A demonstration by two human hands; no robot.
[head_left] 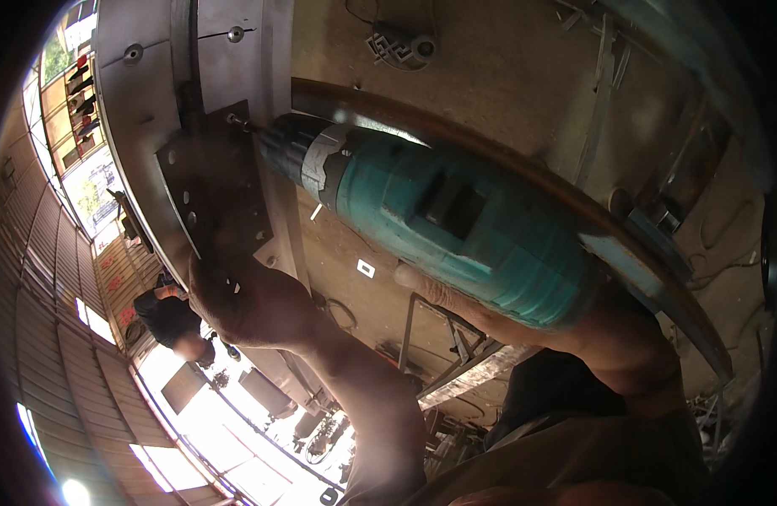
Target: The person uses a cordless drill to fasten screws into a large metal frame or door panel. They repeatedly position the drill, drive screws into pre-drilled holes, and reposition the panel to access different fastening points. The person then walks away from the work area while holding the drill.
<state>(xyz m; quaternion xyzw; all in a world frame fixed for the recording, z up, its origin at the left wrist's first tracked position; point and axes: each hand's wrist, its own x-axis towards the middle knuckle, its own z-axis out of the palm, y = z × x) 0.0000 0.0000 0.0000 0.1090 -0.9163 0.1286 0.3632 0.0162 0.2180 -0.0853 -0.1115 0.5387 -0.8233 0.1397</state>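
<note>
I have the right hand (591,337) wrapped around the teal drill (507,253), with the fingers along its lower side. The drill slants across the middle of my view, its chuck (283,148) pointing up and left at the dark plate (215,185), which lies against the grey beam (237,76). The bit (248,127) reaches the plate's upper corner; from here I can't tell whether it has entered the metal.

The left hand (245,299) is at the plate's lower end. Its fingertips are lost in shadow, so I can't tell whether it is clamping the plate or only resting there.

To do this well, I'd line the drill up square to the plate, press evenly along its axis, start slowly so the tip doesn't skate, and ease off as it breaks through. A firm wrist should help if the bit snags and twists the drill. I'd want the left fingers well away from the exit side.

As for writing, I can read none. The drill shows no legible label, the white tag (366,268) below it is too small, and the red marks (110,278) on the far wall are blurred.
</note>
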